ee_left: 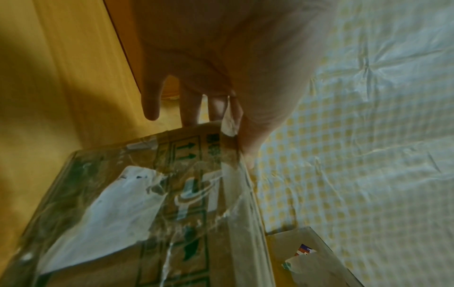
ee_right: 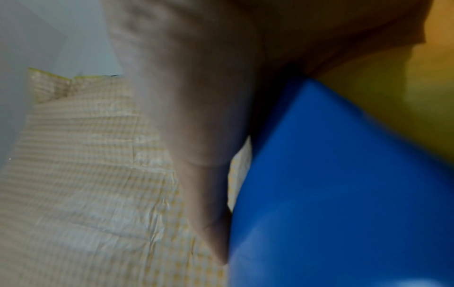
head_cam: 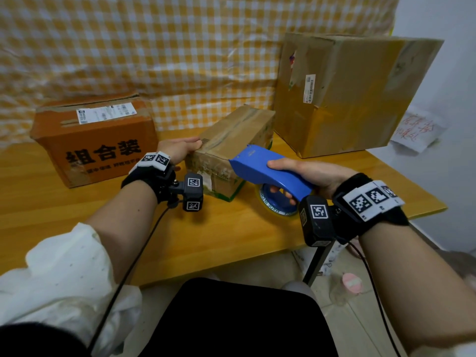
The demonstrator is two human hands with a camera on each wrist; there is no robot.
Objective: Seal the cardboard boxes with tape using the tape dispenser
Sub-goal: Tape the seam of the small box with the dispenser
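A small, worn cardboard box [head_cam: 237, 132] [ee_left: 172, 194] wrapped in old clear tape stands at the middle of the wooden table [head_cam: 231, 240]. My left hand [head_cam: 180, 149] [ee_left: 209, 87] grips its near left corner, thumb on the top face and fingers down the side. My right hand [head_cam: 309, 173] [ee_right: 196, 116] grips the handle of the blue tape dispenser [head_cam: 265, 168] [ee_right: 343, 194]. The dispenser's nose lies over the near edge of the box's top. Its tape roll [head_cam: 275, 204] hangs just above the table beside the box's near right corner.
An orange cardboard box [head_cam: 95, 143] with a white label stands at the left. A large brown box [head_cam: 347, 91] [ee_left: 307, 258] stands at the back right. A yellow checked cloth [head_cam: 154, 47] covers the wall behind. The table's right edge is close to my right wrist.
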